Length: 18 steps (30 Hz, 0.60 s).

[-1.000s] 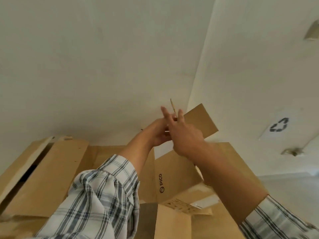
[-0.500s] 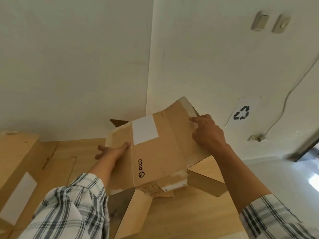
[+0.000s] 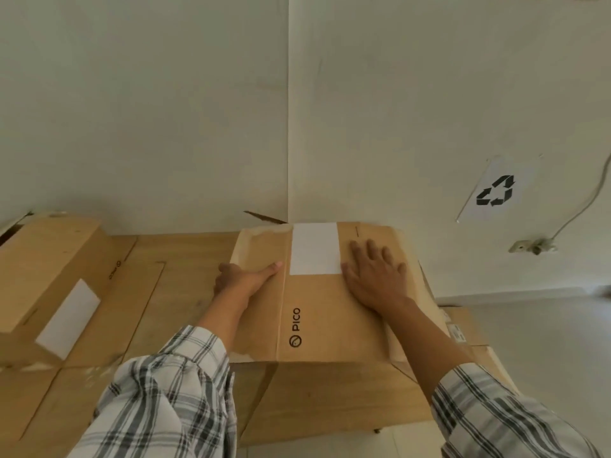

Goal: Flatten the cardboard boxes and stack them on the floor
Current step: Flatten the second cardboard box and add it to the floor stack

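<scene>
A brown PICO cardboard box with a white label lies collapsed flat on top of other flattened cardboard spread over the floor in the room's corner. My left hand grips its left edge, thumb on top and fingers curled under the side. My right hand presses palm-down with fingers spread on the box's right part, beside the label. Both plaid sleeves fill the bottom of the view.
An unflattened box with a white label stands at the left on the cardboard. White walls meet in a corner behind. A recycling sign and a wall socket with cable are at the right. Pale floor lies to the right.
The PICO box was held up tilted in both hands; it has come down and now lies flat on the cardboard. My right hand went from pinching its flap to pressing flat on top.
</scene>
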### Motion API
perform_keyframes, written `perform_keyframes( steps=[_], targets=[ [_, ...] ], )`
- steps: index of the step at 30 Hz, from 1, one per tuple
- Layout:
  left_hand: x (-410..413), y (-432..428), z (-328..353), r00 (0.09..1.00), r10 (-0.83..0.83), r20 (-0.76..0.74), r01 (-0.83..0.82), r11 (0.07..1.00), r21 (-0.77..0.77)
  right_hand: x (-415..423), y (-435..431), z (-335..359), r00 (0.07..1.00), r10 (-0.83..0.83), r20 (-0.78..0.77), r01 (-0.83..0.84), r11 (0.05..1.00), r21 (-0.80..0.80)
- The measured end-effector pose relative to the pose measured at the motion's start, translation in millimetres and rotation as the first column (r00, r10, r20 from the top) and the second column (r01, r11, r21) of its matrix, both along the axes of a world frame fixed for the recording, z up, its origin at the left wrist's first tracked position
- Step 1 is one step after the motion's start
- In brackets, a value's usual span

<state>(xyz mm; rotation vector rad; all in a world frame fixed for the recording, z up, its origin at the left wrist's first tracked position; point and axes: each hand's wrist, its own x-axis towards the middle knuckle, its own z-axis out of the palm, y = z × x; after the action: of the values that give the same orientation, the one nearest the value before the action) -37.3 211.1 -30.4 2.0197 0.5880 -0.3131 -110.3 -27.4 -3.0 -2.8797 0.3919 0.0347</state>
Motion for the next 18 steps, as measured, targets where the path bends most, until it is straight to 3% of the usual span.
perform_keyframes(
  steps=[12,18],
  targets=[
    [-66,-20,-99,0.992,0.026,-0.126,0.0,0.98,0.198,-18,37,-131,0.959,0.06,-0.277,-0.028,0.993,0.119],
    [-64,-16,-120,0.99,0.087,-0.111,-0.039,0.925,0.377,-11,53,-162,0.971,0.061,-0.23,-0.053,0.998,0.04]
  ],
)
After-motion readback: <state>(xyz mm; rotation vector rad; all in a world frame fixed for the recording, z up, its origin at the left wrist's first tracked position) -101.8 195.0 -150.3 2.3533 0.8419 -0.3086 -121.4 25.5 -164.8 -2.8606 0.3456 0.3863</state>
